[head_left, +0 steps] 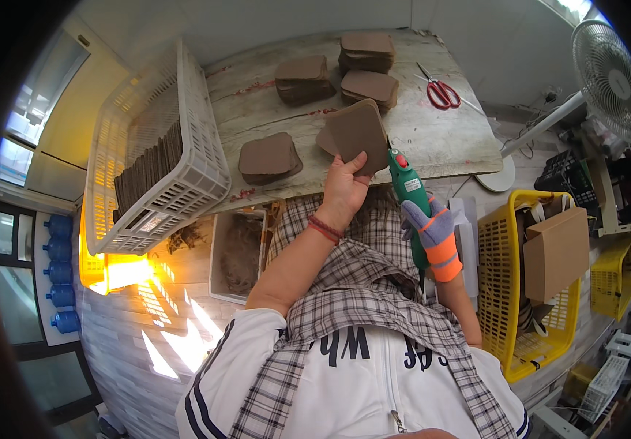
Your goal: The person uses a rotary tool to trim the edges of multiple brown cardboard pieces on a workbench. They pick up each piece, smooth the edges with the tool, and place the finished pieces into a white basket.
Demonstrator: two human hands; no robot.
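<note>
My bare left hand (346, 189) pinches a flat brown rounded piece (361, 137), thumb on top, over the table's near edge. Wearing a grey and orange glove, my right hand (434, 235) wraps round a green handheld power tool (407, 179) with a red button. The tool's narrow tip is close to the piece's right edge; whether they touch I cannot tell. Just behind the held piece, another brown piece (325, 140) shows in part. A stack of similar pieces (268, 155) lies left of my left hand, and several more stacks (368, 51) stand farther back.
Red-handled scissors (441, 94) lie on the worn table (447, 146). A white crate (209, 157) holding many brown pieces leans at the left. Below the table is a white bin (218, 274). A yellow basket (498, 278) with a cardboard box (558, 252) and a fan (614, 77) stand right.
</note>
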